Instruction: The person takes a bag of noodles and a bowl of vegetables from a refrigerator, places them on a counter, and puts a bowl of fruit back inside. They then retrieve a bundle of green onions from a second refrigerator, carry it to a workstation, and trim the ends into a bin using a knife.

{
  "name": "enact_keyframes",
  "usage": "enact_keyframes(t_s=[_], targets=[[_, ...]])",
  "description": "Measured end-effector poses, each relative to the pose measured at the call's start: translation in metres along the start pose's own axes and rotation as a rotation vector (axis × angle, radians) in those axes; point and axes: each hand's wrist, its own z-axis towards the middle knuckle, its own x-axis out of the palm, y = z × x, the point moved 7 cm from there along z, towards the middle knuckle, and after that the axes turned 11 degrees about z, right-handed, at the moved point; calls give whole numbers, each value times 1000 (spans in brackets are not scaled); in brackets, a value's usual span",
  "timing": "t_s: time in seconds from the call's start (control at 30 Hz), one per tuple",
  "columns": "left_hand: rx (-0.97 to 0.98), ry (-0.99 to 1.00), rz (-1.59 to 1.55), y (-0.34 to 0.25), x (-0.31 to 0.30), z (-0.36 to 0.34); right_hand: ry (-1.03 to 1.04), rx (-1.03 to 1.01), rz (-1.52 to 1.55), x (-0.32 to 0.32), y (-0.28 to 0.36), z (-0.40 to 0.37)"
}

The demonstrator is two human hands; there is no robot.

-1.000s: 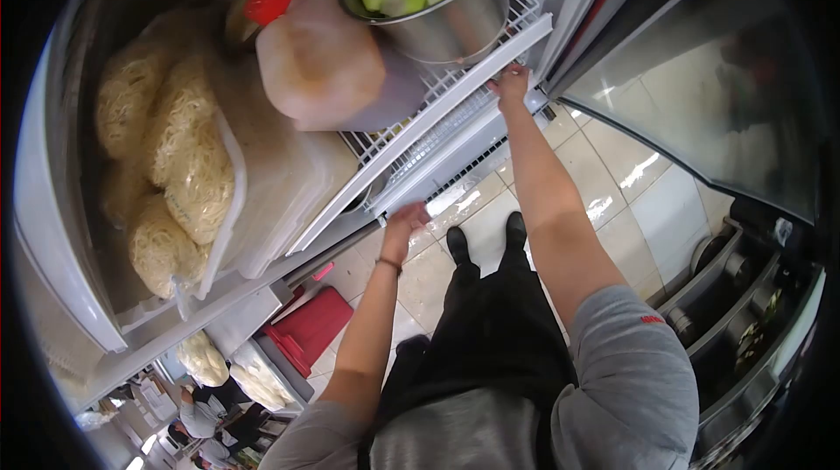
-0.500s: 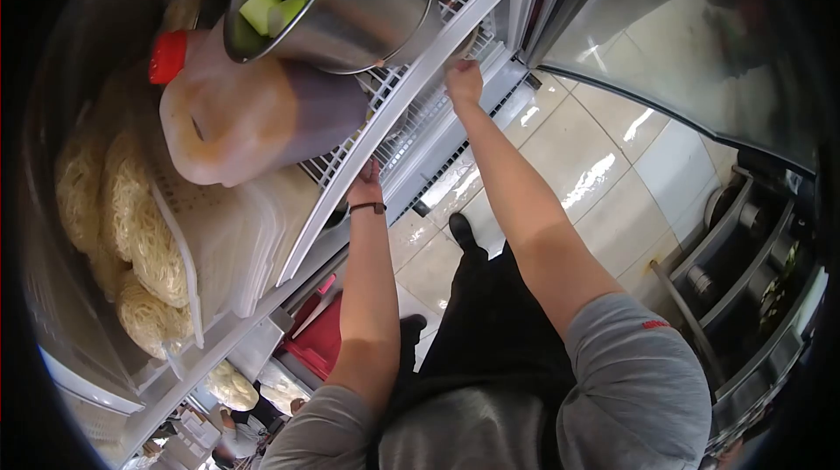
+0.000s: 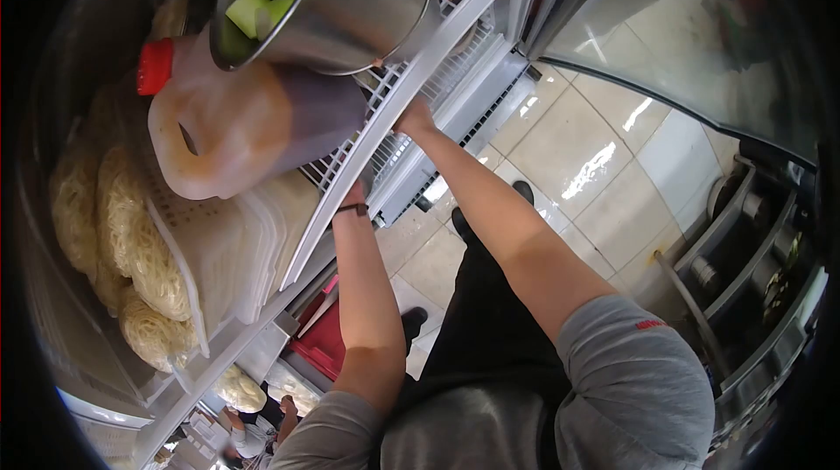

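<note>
Both arms reach in beneath the white wire shelf (image 3: pixel 394 107) of an open fridge. My right hand (image 3: pixel 415 115) is at the underside of the shelf's front edge, its fingers hidden by it. Lower along that edge, my left hand (image 3: pixel 357 194), with a dark band on its wrist, is mostly covered too. What either hand holds or touches below the shelf does not show. Above them lie a plastic jug (image 3: pixel 236 120) of brown liquid with a red cap and a steel pot (image 3: pixel 359 10) holding cut green vegetable pieces (image 3: pixel 262 2).
Bags of noodles (image 3: pixel 144 242) and stacked translucent plastic containers (image 3: pixel 236 247) fill the shelf's left side. A glass door (image 3: pixel 682 41) stands open at right, above a metal rack (image 3: pixel 744 269). A red bin (image 3: pixel 319 334) is low left; another person (image 3: pixel 254 435) is beyond.
My right hand has moved left along the shelf edge, closer to my left hand. My left hand has gone further under the shelf. A second shoe now shows on the floor ahead.
</note>
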Motion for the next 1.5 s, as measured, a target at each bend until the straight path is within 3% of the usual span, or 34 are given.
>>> enact_keyframes(t_s=[0.03,0.07,0.1,0.13,0.23,0.37,0.43,0.63,0.73,0.87,0.97,1.07,1.3,1.5], targets=[[76,8,94,-16,9,-20,0,10,-1,5,-5,0],[24,-60,204,-32,26,-47,-22,108,138,9,-14,3],[-40,-7,43,-31,15,-53,-48,200,275,12,-22,8],[-76,-83,176,-37,17,-70,-66,227,302,13,-21,9],[-97,-237,433,-35,13,-119,-40,175,139,3,9,-4],[-153,-131,429,-33,2,-189,-157,107,178,-15,27,-26],[-182,-121,450,-33,-7,-215,-26,221,344,-25,51,-45],[-368,5,536,-13,-26,-250,-170,61,378,-81,108,-52],[-368,7,544,-4,-28,-251,-291,-108,232,-119,139,-43],[-358,-9,523,3,-28,-244,-365,-124,211,-149,154,-22],[-372,-17,485,10,-29,-231,-395,-71,294,-153,145,-9],[-380,-47,506,15,-27,-213,-459,133,463,-145,134,-4],[-335,-85,390,26,-6,-156,-458,96,287,-141,126,-3],[-326,-74,265,38,25,-74,-351,17,399,-143,121,-17]])
